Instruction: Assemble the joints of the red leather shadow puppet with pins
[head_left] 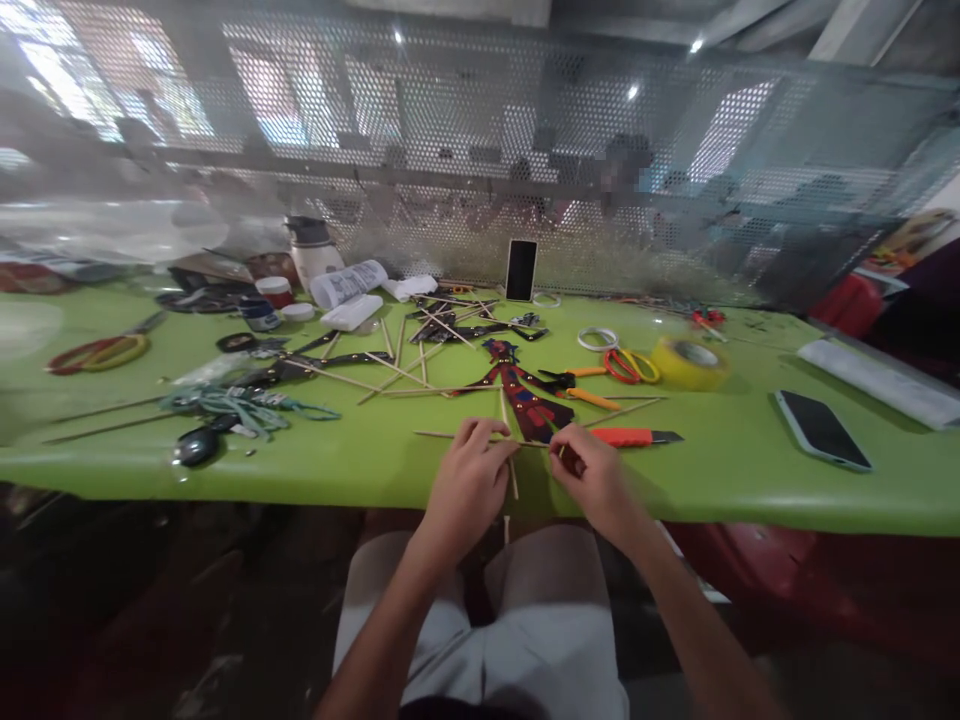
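A flat jointed puppet figure (525, 400), dark red and blue with small gold studs, lies on the table just beyond my hands. My left hand (472, 460) is closed, its fingers pinching a thin wooden stick (431, 434) that runs crosswise. The far end of that stick reaches my right hand (589, 465), whose thumb and forefinger are pinched around it. Under the left fingertips passes a second stick (514, 485), pointing towards my lap and crossing the first. Beside the right hand rests a red utility knife (626, 437) with its blade to the right.
Orange-handled pliers (592, 398), scissors (634, 366), yellow tape (690, 362) and a phone (823, 430) lie to the right. Loose sticks and black puppet parts (450, 322) spread behind. Green string (255, 405) and more scissors (101, 352) are left. A phone (521, 270) stands against the mesh.
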